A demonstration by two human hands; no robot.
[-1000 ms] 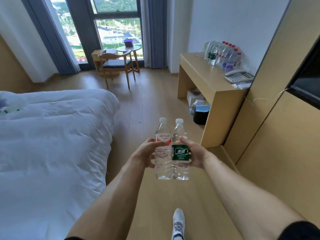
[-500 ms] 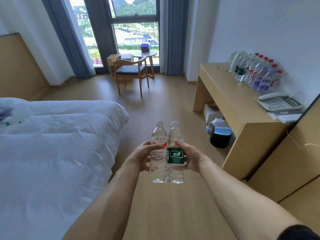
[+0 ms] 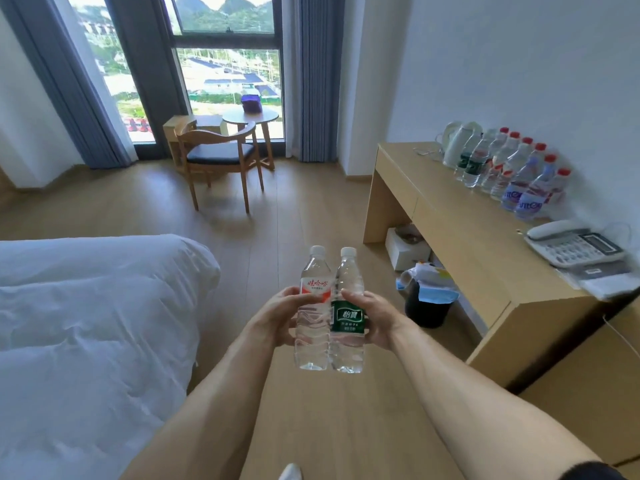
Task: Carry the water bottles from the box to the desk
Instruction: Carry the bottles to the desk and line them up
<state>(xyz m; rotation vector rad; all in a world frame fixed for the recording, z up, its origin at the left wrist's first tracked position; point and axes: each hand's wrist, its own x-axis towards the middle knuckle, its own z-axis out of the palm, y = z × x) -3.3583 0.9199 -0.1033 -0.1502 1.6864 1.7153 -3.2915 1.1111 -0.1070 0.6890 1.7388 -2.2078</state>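
Observation:
I hold two clear water bottles upright and side by side in front of me, above the wooden floor. My left hand (image 3: 273, 317) grips the red-labelled bottle (image 3: 311, 337). My right hand (image 3: 377, 320) grips the green-labelled bottle (image 3: 347, 341). The wooden desk (image 3: 460, 230) stands ahead on the right against the wall. Several water bottles (image 3: 512, 174) stand in rows along its back edge beside a white kettle (image 3: 455, 147). The box is out of view.
A white bed (image 3: 86, 323) fills the left side. A telephone (image 3: 575, 244) and papers lie on the desk's near end. Under the desk stand a black bin (image 3: 427, 306) and a white box (image 3: 405, 251). A chair (image 3: 218, 161) and round table (image 3: 251, 117) stand by the window.
The view has advanced toward the desk and lifted, so the desk and its bottles appear larger and closer. Both hands keep the same hold on the two bottles.

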